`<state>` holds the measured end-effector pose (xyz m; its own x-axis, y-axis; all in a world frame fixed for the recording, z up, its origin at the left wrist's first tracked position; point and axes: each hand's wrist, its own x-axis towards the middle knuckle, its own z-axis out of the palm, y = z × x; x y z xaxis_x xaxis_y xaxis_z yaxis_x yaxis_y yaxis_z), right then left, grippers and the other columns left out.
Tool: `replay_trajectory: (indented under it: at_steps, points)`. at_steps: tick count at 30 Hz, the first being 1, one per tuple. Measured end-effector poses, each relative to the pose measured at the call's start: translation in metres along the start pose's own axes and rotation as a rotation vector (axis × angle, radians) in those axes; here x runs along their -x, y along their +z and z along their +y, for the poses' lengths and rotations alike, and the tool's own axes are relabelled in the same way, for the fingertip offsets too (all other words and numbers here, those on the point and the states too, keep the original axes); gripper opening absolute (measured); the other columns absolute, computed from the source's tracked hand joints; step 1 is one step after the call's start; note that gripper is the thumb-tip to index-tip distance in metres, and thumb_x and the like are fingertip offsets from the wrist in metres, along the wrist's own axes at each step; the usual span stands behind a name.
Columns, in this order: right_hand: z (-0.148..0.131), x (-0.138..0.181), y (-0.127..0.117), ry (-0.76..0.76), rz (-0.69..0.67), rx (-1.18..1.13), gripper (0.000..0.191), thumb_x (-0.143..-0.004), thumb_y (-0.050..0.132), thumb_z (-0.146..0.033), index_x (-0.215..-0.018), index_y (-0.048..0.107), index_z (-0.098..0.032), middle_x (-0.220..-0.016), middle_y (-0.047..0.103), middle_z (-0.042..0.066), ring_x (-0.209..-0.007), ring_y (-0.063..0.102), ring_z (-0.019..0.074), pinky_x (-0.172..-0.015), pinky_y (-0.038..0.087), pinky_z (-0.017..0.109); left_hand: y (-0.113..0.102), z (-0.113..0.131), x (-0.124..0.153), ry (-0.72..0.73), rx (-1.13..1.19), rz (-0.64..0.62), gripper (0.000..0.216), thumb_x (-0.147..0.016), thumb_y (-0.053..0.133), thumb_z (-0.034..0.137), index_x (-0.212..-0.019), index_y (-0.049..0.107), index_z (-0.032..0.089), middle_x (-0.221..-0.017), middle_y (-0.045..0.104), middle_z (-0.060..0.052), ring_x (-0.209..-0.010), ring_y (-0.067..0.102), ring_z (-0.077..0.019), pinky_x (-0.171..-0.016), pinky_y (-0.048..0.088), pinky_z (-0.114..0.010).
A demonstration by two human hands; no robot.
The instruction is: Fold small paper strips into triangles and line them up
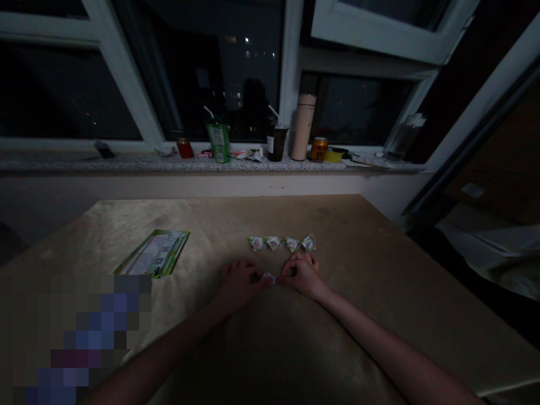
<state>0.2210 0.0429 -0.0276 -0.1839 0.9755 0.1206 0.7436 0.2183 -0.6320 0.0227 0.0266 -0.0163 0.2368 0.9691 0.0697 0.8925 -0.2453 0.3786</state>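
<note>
My left hand [238,281] and my right hand [302,274] meet on the brown table [358,270], fingers curled and pinching a small folded paper piece [269,277] between them. Just beyond my hands lies a row of several small folded paper triangles [282,243], printed green and white. A green printed leaflet [154,253] lies flat on the table to the left of my left hand.
A stone windowsill [126,163] behind the table carries a green carton with straw [218,142], a dark cup with straw [277,143], a tall beige flask [304,126], an orange can [319,149] and a red jar [184,148]. A blurred patch covers the lower left.
</note>
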Motion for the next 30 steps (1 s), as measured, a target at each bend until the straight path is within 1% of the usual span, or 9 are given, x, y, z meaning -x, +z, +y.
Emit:
replay_trajectory:
  at_steps: [3, 7, 14, 18, 20, 22, 25, 30]
  points:
    - [0.0, 0.001, 0.0, -0.002, 0.001, -0.005, 0.015, -0.066, 0.074, -0.038, -0.065, 0.071, -0.024, -0.088, 0.058, 0.0, -0.098, 0.047, 0.021, -0.096, 0.019, 0.042, -0.004, 0.001, -0.006, 0.0, -0.002, -0.024, 0.036, -0.078, 0.058, 0.057, -0.073, 0.071, 0.024, -0.098, 0.06, -0.005, -0.096, 0.052, -0.0268, -0.087, 0.033, -0.045]
    - [-0.003, 0.0, -0.001, 0.005, -0.016, -0.001, 0.014, -0.066, 0.074, -0.038, -0.066, 0.071, -0.024, -0.088, 0.059, 0.001, -0.098, 0.047, 0.0215, -0.097, 0.018, 0.044, -0.007, 0.0, -0.009, 0.025, 0.001, -0.049, 0.036, -0.076, 0.06, 0.058, -0.069, 0.072, 0.025, -0.092, 0.061, -0.004, -0.094, 0.054, -0.0268, -0.086, 0.033, -0.044]
    - [0.001, -0.007, -0.003, -0.016, -0.087, 0.017, 0.015, -0.064, 0.075, -0.039, -0.065, 0.071, -0.024, -0.087, 0.058, 0.002, -0.1, 0.047, 0.024, -0.099, 0.018, 0.047, -0.002, 0.001, 0.002, 0.011, -0.015, 0.028, 0.035, -0.082, 0.056, 0.055, -0.077, 0.072, 0.025, -0.101, 0.059, -0.004, -0.1, 0.051, -0.028, -0.089, 0.031, -0.046]
    - [0.003, -0.01, -0.002, -0.024, -0.094, 0.038, 0.018, -0.064, 0.075, -0.041, -0.065, 0.071, -0.023, -0.086, 0.058, 0.002, -0.099, 0.047, 0.0242, -0.099, 0.017, 0.049, 0.001, 0.0, 0.002, 0.002, -0.044, 0.057, 0.038, -0.084, 0.054, 0.055, -0.075, 0.068, 0.021, -0.095, 0.059, -0.005, -0.097, 0.052, -0.0275, -0.087, 0.032, -0.045]
    - [0.002, -0.009, -0.002, -0.019, -0.092, 0.036, 0.018, -0.064, 0.076, -0.04, -0.065, 0.07, -0.023, -0.086, 0.057, 0.001, -0.1, 0.047, 0.024, -0.1, 0.017, 0.049, 0.002, 0.0, 0.002, -0.01, -0.065, 0.075, 0.037, -0.082, 0.056, 0.054, -0.078, 0.066, 0.019, -0.092, 0.058, -0.006, -0.095, 0.052, -0.0278, -0.085, 0.033, -0.044]
    - [0.001, -0.009, -0.002, -0.011, -0.092, 0.031, 0.017, -0.063, 0.077, -0.039, -0.064, 0.071, -0.023, -0.086, 0.057, 0.002, -0.1, 0.047, 0.0245, -0.1, 0.017, 0.05, 0.002, 0.0, 0.001, -0.01, -0.081, 0.086, 0.035, -0.082, 0.058, 0.052, -0.083, 0.064, 0.018, -0.093, 0.058, -0.007, -0.095, 0.052, -0.0275, -0.085, 0.033, -0.043]
    - [-0.001, -0.008, -0.004, -0.009, -0.103, 0.02, 0.014, -0.064, 0.076, -0.036, -0.065, 0.071, -0.024, -0.086, 0.058, 0.002, -0.101, 0.047, 0.0249, -0.1, 0.016, 0.05, 0.002, 0.0, 0.001, 0.006, -0.095, 0.082, 0.032, -0.083, 0.057, 0.051, -0.082, 0.064, 0.02, -0.098, 0.058, -0.006, -0.099, 0.051, -0.0272, -0.087, 0.032, -0.042]
    - [-0.002, -0.008, -0.005, -0.018, -0.111, 0.019, 0.01, -0.065, 0.076, -0.035, -0.066, 0.072, -0.025, -0.086, 0.058, 0.002, -0.102, 0.046, 0.0253, -0.1, 0.015, 0.05, 0.002, 0.0, 0.002, 0.042, -0.12, 0.072, 0.03, -0.087, 0.053, 0.05, -0.083, 0.065, 0.023, -0.099, 0.057, -0.005, -0.099, 0.051, -0.0271, -0.086, 0.033, -0.043]
